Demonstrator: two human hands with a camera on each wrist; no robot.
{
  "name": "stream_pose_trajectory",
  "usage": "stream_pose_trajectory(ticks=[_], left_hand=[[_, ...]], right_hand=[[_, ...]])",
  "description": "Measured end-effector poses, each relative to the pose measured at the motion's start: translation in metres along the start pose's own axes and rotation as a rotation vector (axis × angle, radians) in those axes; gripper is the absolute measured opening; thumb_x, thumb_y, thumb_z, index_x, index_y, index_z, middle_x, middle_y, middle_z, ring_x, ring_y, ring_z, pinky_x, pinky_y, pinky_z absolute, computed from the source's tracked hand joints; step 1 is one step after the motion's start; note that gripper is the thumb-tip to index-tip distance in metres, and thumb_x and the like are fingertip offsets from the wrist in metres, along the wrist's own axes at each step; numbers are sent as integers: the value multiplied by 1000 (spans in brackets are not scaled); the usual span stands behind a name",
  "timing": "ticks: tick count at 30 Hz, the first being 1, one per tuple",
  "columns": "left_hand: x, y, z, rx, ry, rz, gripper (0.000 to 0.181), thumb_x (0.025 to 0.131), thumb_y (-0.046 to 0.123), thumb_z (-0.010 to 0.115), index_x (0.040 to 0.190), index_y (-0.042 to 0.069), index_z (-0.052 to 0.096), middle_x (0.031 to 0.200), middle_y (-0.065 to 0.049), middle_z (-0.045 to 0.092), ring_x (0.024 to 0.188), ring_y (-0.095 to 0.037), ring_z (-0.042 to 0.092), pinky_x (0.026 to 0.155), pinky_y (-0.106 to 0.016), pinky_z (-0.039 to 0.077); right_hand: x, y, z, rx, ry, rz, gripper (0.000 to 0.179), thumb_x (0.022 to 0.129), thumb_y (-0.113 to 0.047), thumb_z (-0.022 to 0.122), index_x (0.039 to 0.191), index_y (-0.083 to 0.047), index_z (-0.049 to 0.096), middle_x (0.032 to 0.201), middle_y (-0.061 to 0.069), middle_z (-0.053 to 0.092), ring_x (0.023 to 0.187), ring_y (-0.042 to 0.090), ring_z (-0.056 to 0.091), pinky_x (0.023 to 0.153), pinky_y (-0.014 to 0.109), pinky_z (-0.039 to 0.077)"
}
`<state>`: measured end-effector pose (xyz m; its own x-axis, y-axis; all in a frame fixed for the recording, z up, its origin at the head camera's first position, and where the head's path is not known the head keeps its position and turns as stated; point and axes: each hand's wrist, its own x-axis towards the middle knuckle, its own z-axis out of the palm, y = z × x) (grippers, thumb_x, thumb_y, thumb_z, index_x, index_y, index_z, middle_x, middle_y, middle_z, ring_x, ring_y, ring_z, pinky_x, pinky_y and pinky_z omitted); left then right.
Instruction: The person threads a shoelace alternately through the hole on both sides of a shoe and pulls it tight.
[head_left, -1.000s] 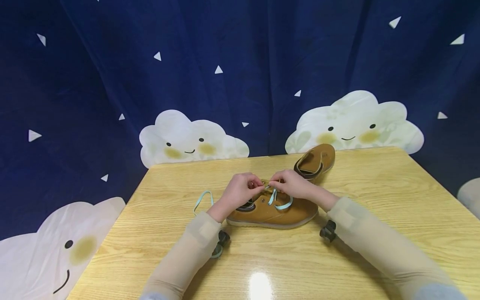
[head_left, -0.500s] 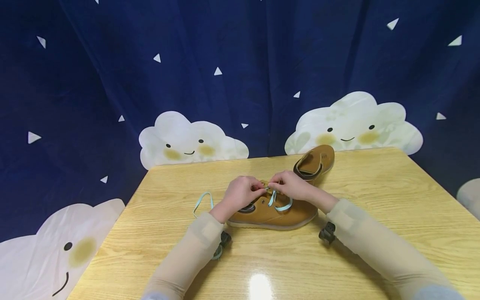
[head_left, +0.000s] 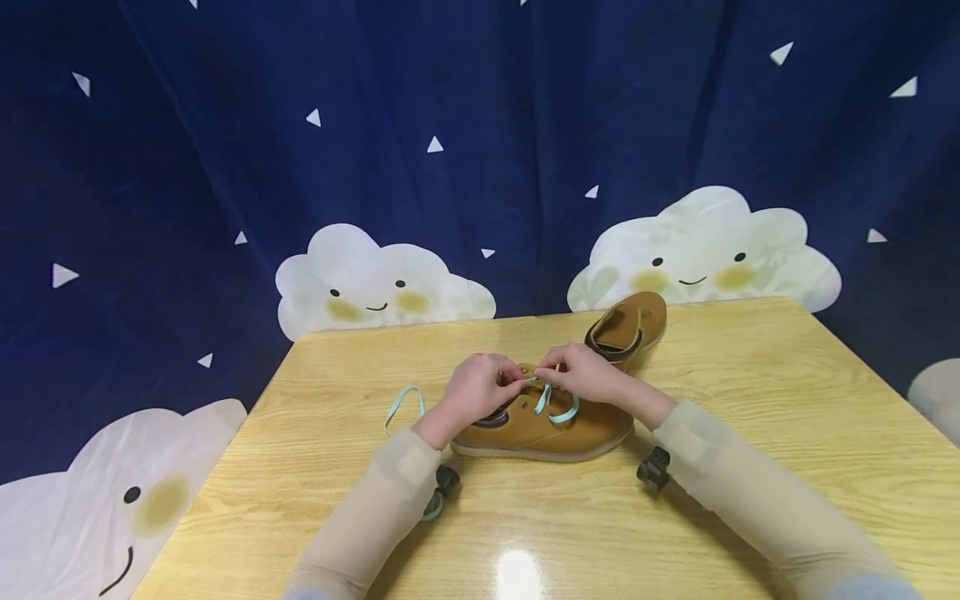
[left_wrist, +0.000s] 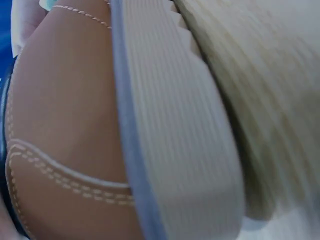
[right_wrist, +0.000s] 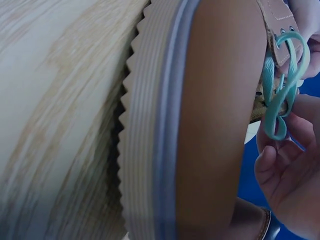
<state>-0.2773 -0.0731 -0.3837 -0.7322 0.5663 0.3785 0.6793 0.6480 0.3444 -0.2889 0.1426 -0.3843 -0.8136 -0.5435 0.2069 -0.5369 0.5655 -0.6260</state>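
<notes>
A tan leather shoe [head_left: 555, 433] lies lengthwise on the table, its toe to the right; its ridged pale sole [left_wrist: 180, 130] fills much of the left wrist view. Light-blue shoelace [right_wrist: 280, 100] hangs in loops from the eyelets. My left hand [head_left: 480, 387] pinches a short stretch of the lace above the tongue, thumb and forefinger together. Close by on the right, my right hand [head_left: 588, 372] pinches the same stretch, its other fingers curled. The exact grip at the fingertips is partly hidden in each view.
A second tan shoe [head_left: 652, 312] stands behind, near the table's far edge. To the left, a loose loop of blue lace [head_left: 405, 402] lies on the wooden table [head_left: 720, 358]. A dark blue curtain with clouds hangs behind.
Both hands stay at the shoe's lacing, with only small fingertip shifts. My left fingertips have come slightly nearer the right ones. The shoes keep their places.
</notes>
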Motion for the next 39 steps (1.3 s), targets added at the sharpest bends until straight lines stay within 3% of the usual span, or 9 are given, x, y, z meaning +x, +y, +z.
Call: stream_pose_trajectory(ticks=[9,14,18,27,39], left_hand=[[-16,-3,-18,46,11,40,8,86,13,73,79,17,72,72,11,59,61,-3,52,56,-22,43],[-28,-11,-28,-38,49,67,6,86,9,72,80,13,72,71,10,59,60,-3,50,57,-22,43],[-38,-18,-32,-115,98,97,6,86,5,71,81,8,73,72,9,58,62,-7,51,57,-23,44],[-59,-29,-38,-122,199,147,9,83,2,73,79,10,72,71,9,58,64,-6,53,57,-33,49],[-73,-37,-45,-148,256,116,10,81,1,74,77,11,72,69,11,57,62,-6,52,53,-24,44]], right_hand=[[-2,0,2,-19,30,10,17,96,-19,63,90,-10,76,71,-5,61,56,9,50,56,28,41],[-3,1,0,-53,52,-9,17,95,-19,64,91,-10,77,86,-3,69,64,9,52,61,29,44],[-4,1,0,-50,46,-3,17,96,-19,63,93,-10,77,89,-2,69,64,9,52,61,29,44],[-5,0,0,-63,38,9,18,96,-22,62,96,-10,77,90,-2,69,59,8,51,60,29,44],[-6,0,3,-139,58,1,17,96,-24,63,97,-14,77,98,-1,70,66,6,55,65,30,46]])
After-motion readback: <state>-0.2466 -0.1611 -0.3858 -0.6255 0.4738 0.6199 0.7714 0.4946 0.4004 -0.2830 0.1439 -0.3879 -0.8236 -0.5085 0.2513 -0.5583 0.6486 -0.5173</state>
